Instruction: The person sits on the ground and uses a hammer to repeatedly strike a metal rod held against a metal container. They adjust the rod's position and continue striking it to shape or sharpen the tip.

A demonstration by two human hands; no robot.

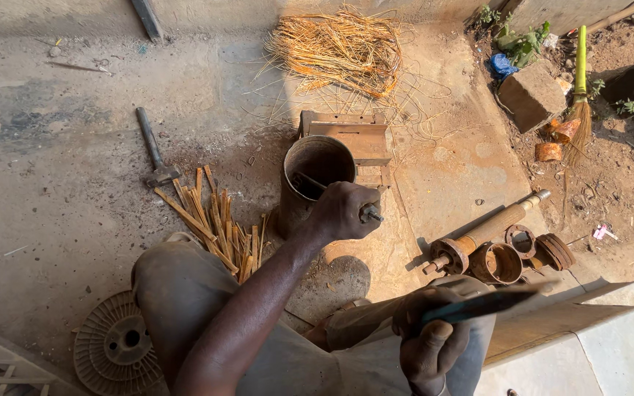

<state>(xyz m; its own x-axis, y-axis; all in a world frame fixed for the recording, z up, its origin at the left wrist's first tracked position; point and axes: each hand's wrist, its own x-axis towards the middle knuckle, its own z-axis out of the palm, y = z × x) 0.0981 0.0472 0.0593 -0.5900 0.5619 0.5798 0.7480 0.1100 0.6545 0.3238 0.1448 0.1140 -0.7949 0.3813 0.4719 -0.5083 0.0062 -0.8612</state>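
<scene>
A thin metal rod (370, 214) is clenched in the left hand (340, 213), which is held just above the rim of a rusty metal cylinder (311, 182) standing upright on the concrete floor (60, 183); the rod's short end sticks out to the right of the fist. A dark flat blade (487, 303) is grasped in the grip of the right hand (428, 339), close to the camera, with its tip pointed to the right. Just behind the cylinder a small wooden box-like block (357, 139) is seen, and beyond it a heap of straw-coloured fibres (339, 48). To the left of the cylinder a bundle of split wooden strips (214, 224) is laid on the floor, with a hammer (154, 150) near it. To the right, a rusty shaft (482, 233) and several rusty rings (497, 262) are placed together. A round ribbed disc (115, 348) lies beside the person's knee.
</scene>
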